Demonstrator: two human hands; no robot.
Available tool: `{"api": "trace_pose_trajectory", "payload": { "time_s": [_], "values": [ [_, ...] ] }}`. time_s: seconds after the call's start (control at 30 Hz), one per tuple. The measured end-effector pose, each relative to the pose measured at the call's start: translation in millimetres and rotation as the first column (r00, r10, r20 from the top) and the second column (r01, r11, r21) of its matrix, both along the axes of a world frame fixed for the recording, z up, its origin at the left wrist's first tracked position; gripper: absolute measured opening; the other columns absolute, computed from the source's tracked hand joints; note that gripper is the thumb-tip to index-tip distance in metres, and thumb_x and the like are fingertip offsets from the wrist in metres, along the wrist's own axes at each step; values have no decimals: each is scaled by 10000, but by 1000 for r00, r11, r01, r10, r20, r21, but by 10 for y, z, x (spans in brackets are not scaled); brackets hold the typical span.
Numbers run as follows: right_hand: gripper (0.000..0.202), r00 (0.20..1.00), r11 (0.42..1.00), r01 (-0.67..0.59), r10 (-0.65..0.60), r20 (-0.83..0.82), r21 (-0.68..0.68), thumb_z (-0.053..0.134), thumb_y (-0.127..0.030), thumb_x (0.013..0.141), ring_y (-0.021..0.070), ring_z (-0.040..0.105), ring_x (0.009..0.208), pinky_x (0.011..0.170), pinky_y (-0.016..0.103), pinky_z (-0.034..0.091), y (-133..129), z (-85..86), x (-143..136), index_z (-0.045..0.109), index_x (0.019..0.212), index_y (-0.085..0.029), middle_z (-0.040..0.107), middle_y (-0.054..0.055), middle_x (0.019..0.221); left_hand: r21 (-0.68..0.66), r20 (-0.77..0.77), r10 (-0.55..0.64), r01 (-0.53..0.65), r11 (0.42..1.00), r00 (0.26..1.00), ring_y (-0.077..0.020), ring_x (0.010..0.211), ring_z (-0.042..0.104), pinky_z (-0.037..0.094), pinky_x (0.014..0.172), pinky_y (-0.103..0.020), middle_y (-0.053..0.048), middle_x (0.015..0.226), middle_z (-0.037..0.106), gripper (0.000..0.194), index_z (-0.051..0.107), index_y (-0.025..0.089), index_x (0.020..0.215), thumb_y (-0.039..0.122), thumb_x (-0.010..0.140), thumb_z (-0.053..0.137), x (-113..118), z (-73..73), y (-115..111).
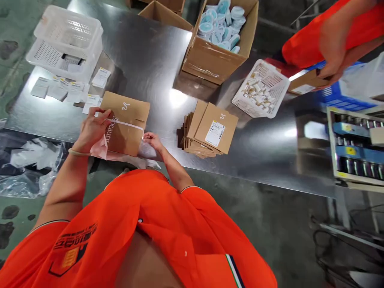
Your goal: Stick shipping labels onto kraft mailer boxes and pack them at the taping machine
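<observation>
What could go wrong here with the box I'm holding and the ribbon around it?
The pink ribbon looks thin and is pinched only by the left hand; it might slip off the small cardboard box. The box sits near the metal table edge, and the right hand touches just one corner, so a tug could tip it off.

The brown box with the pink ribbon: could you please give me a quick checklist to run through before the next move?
1. Brown box resting flat on the metal table: ok.
2. Pink ribbon lying across the box top: ok.
3. Left hand pinching the ribbon at the box's left edge: ok.
4. Right hand at the box's right edge: ok.
5. Ribbon tied: cannot tell.
6. Stack of flat boxes apart from the hands: ok.
</observation>
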State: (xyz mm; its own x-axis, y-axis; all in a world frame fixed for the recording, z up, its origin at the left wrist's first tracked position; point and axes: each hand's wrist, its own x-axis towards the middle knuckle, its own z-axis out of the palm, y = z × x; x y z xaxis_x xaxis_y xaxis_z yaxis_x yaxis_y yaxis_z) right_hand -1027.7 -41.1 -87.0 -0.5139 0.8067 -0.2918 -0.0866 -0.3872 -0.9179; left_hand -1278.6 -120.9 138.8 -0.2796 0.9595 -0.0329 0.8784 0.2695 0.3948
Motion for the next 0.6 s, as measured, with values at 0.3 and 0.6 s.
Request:
{"api": "trace_pose_trajectory", "payload": {
  "time_s": [0.3,0.6],
  "values": [
    [83,952,955,281,-290,103,92,770,-137,824,107,489,669,721,265,481,-245,-46,-154,713,809,-196,540,-70,714,37,31,-22,20,999,999,-338,1451,616,493,1032,-530,-11,1606,587,536,791,214,1397,591,1148,502,-87,-92,-2],
    [213,987,980,158,-154,36,-125,891,-293,815,160,697,757,841,327,610,-180,16,-41,741,713,-182,742,3,736,21,-2,-5,5,1000,1000,-275,1421,653,504,1199,-521,-126,1623,583,462,692,213,1549,330,1104,658,-43,-66,3]
  ]
}}
